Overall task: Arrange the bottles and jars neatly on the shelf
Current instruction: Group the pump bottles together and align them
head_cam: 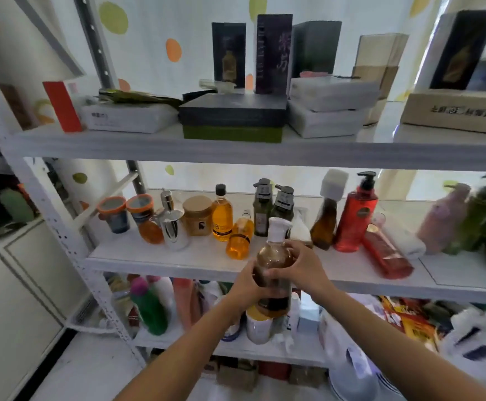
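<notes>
Amber cylindrical bottle (275, 261), white cap

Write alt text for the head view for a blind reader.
A left hand and right hand grip an amber bottle in front of the middle shelf. Jars and pump bottles stand there; an orange bottle and a red bottle lie tipped. Boxes sit on the shelf above.
</notes>
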Tool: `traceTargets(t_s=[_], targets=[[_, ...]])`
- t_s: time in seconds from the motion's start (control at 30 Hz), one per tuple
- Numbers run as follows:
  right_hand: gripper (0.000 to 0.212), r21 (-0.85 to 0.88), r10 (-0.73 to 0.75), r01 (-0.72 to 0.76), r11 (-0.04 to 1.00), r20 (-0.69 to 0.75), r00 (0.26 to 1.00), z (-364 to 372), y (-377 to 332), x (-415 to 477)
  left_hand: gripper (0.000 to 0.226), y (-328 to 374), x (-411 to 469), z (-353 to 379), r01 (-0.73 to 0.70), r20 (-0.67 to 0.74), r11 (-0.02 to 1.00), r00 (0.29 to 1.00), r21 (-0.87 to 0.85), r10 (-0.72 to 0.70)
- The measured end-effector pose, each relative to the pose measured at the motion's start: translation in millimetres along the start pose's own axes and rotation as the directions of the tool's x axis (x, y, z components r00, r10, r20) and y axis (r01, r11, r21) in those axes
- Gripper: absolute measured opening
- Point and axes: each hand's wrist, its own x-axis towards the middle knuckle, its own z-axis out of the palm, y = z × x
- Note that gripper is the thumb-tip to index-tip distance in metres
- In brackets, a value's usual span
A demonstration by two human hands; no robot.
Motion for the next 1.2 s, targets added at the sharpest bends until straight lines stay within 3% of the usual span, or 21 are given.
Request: traceTargets(t_s=[0.07,0.23,0.5,0.87,1.2], targets=[[0.076,-0.025,0.008,-0.010,1.000,-0.064,0.998,-18,6,-3,0.084,4,14,18,0.010,0.035,0.999,0.999,0.042,-0.011],[0.075,-0.017,0.075,-0.080,0.997,-0.202,0.977,-80,37,-11,0.070,23,45,82,-0.029,0.173,0.997,0.985,0.068,0.017],[0.078,-0.039,0.115,-0.139,0.990,-0.364,0.924,-204,95,-23,0.066,54,89,221,-0.189,0.239,0.979,0.957,0.072,0.167],[0.076,-0.093,0.126,-0.189,0.977,-0.461,0.879,-433,211,-42,0.085,105,158,473,-0.251,0.306,0.967,0.925,0.042,0.226],[0.078,-0.002,0.181,-0.203,0.979,-0.451,0.874,-568,271,-11,0.074,149,231,618,-0.293,0.269,0.934,0.934,0.207,0.233]])
